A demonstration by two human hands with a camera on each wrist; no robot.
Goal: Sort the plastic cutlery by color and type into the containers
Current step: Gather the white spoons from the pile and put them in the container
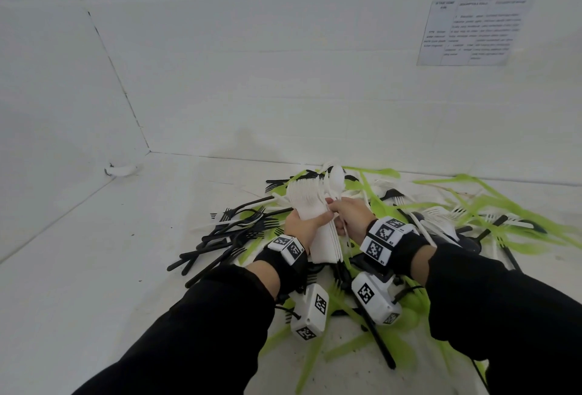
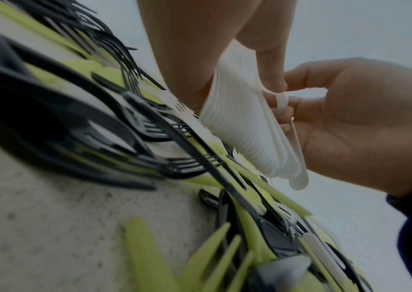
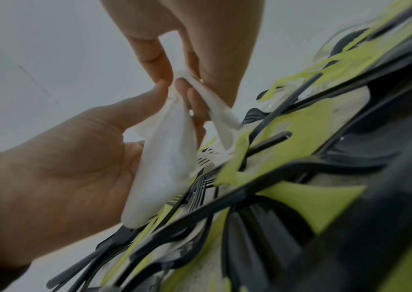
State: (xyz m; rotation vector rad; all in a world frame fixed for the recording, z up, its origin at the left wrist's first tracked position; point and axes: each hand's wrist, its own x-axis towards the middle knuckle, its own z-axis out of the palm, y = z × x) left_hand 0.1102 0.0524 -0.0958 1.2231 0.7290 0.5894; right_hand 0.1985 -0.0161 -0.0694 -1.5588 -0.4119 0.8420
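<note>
Above the cutlery pile (image 1: pixel 362 237), left hand (image 1: pixel 304 226) is clutching stacked white forks (image 1: pixel 310 205) — right hand (image 1: pixel 354 215) is pinching a white spoon (image 1: pixel 336 179) — looser fingers could spill the stack.

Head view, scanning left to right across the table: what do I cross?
Black forks → left hand gripping the white fork stack → right hand pinching a white spoon → white forks → green cutlery at the far right.
</note>
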